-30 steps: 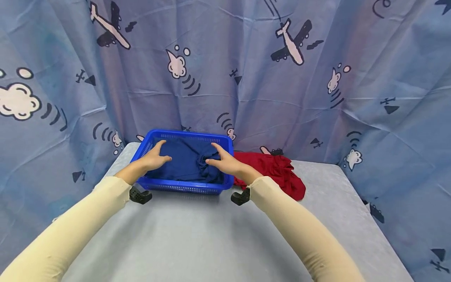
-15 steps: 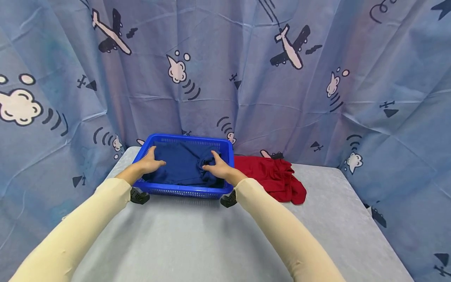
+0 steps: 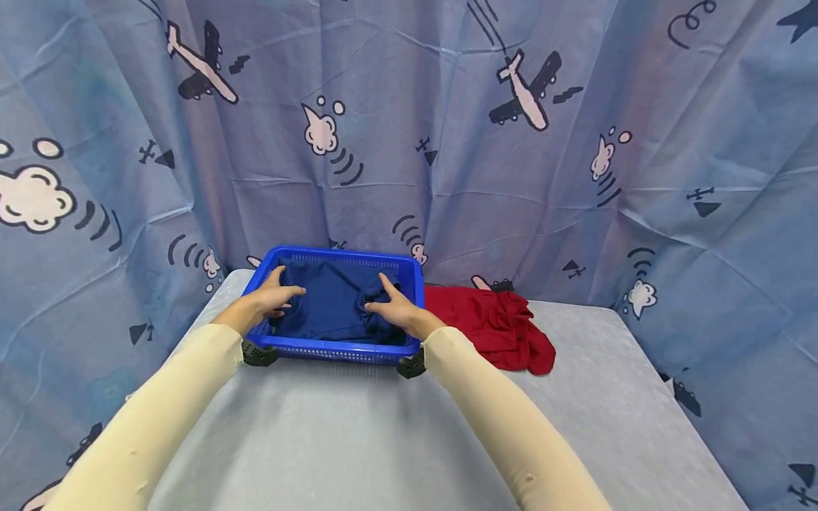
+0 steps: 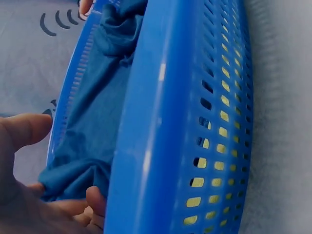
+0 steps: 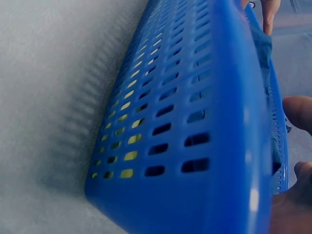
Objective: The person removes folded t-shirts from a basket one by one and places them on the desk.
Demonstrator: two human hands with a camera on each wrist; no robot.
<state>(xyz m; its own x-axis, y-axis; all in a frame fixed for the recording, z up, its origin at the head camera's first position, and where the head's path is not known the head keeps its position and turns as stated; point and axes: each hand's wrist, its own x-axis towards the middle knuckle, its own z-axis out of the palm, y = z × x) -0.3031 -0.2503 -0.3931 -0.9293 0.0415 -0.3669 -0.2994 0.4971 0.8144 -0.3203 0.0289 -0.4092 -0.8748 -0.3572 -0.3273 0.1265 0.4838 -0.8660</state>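
A blue plastic basket [image 3: 345, 349] with perforated sides stands near the back of the table. Inside it lies a crumpled dark blue cloth [image 3: 329, 301], bunched at its right end. My left hand [image 3: 267, 294] reaches over the basket's left end. Its fingers touch the cloth's edge in the left wrist view, the thumb [image 4: 29, 130] held apart. At the right end, over the bunched part, is my right hand [image 3: 399, 309], thumb and forefinger spread. The basket rim [image 5: 239, 122] hides part of that hand in the right wrist view, so its contact with the cloth cannot be told.
A crumpled red cloth [image 3: 492, 330] lies on the table just right of the basket. The grey tabletop [image 3: 358, 440] extends in front. A blue curtain [image 3: 383, 142] with airplane prints hangs behind and along both sides.
The left hand has shifted to the cloth's left edge, which is now drawn up a little. The right hand has come slightly left and lower into the basket. The head view has tilted up slightly.
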